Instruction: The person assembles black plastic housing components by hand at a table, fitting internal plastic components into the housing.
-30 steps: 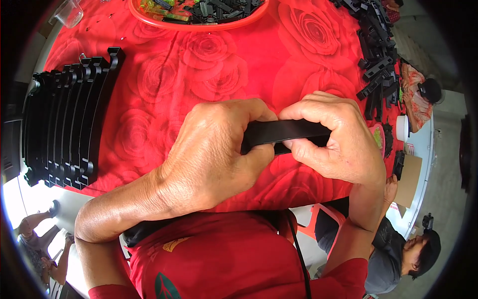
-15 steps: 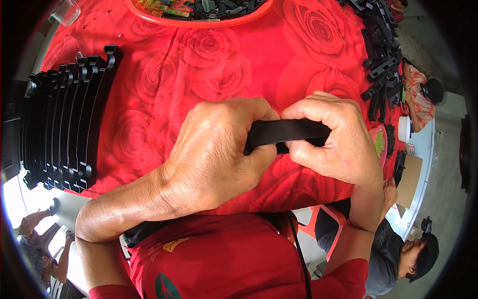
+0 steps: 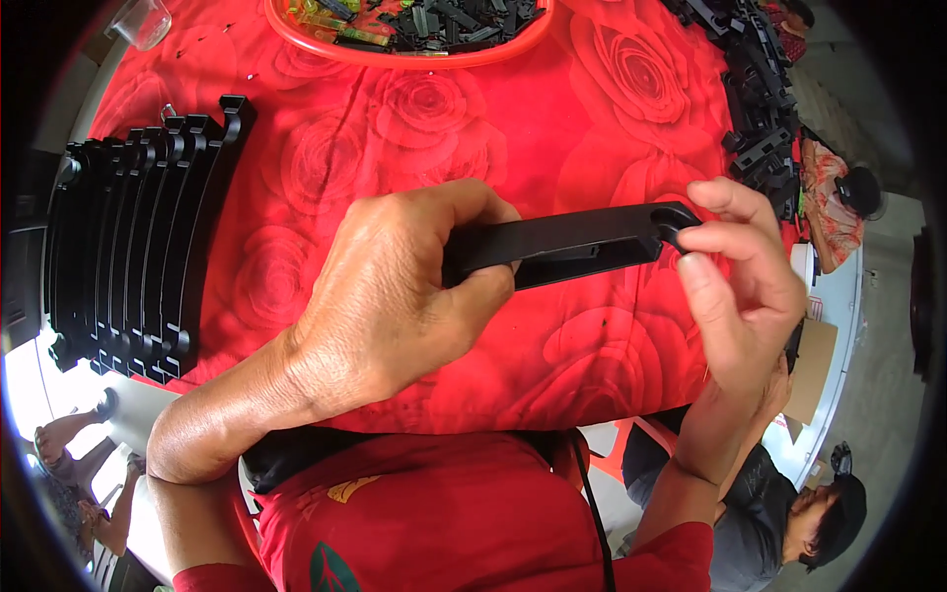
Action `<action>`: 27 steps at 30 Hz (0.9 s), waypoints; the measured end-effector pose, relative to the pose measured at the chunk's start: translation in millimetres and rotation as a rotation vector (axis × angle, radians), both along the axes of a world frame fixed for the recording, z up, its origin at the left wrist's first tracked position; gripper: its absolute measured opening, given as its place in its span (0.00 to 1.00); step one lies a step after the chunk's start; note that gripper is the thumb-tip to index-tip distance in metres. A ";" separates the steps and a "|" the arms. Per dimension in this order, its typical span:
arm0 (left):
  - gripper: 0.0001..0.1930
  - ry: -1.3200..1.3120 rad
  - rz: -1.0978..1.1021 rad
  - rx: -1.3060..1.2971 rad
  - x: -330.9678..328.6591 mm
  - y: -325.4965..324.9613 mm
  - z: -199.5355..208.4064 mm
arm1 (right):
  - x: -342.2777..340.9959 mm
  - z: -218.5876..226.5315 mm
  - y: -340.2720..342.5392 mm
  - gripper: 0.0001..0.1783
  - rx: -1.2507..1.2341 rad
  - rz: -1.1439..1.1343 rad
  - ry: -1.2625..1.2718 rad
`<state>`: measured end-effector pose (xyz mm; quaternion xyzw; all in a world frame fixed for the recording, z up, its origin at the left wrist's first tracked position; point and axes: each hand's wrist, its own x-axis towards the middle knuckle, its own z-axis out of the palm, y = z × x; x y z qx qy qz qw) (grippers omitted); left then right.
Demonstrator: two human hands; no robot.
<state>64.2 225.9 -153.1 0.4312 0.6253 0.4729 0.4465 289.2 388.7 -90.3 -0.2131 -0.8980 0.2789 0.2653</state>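
Currently, status per item:

hidden: left end of the black plastic bar (image 3: 562, 242) sits inside the left hand (image 3: 395, 296); that end's shape cannot be made out. Palm side of the left hand faces away.
cut off: orange tray (image 3: 414, 54) runs off the top edge, only its near rim shows. Clear cup (image 3: 143, 20) is clipped at the top left corner.
hard to make out: tray contents are a jumble of small black parts plus a few yellow-green ones, too small to count. Pile of black parts (image 3: 760, 99) at the right edge bends with the lens; no count possible.
bar count: one, held in the air above the tabletop (image 3: 592, 128), roughly level, right end slightly higher.
left hand: closed around the bar's left portion, fingers curled over the top, thumb underneath.
right hand (image 3: 740, 286): fingers loosely bent, index fingertip and thumb touching the bar's looped right end; no full grip.
stack: row of curved black pieces (image 3: 128, 257) standing on edge at the tabletop's left side, about eight, packed side by side, well apart from the hands.
tabletop: red cloth with rose print.
in the way: left hand and forearm cover the cloth under them; nothing lies between the bar and the camera.
others: seated person (image 3: 789, 513) in dark clothing at lower right; feet of another person (image 3: 69, 434) at lower left.
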 end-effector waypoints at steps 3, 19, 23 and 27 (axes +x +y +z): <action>0.08 0.032 0.007 0.006 -0.4 1.4 -0.7 | -3.7 -9.6 -1.8 0.12 0.197 0.045 -0.078; 0.10 0.212 0.078 0.062 -1.3 -4.7 -9.7 | -25.6 -45.6 -16.5 0.11 0.259 -0.004 -0.100; 0.10 0.231 0.088 0.065 -8.7 -9.9 -7.5 | -29.8 -38.3 0.1 0.18 0.136 0.076 -0.024; 0.10 0.229 0.066 -0.016 -13.3 -9.1 -4.5 | -40.5 -45.2 20.6 0.23 -0.204 0.196 -0.200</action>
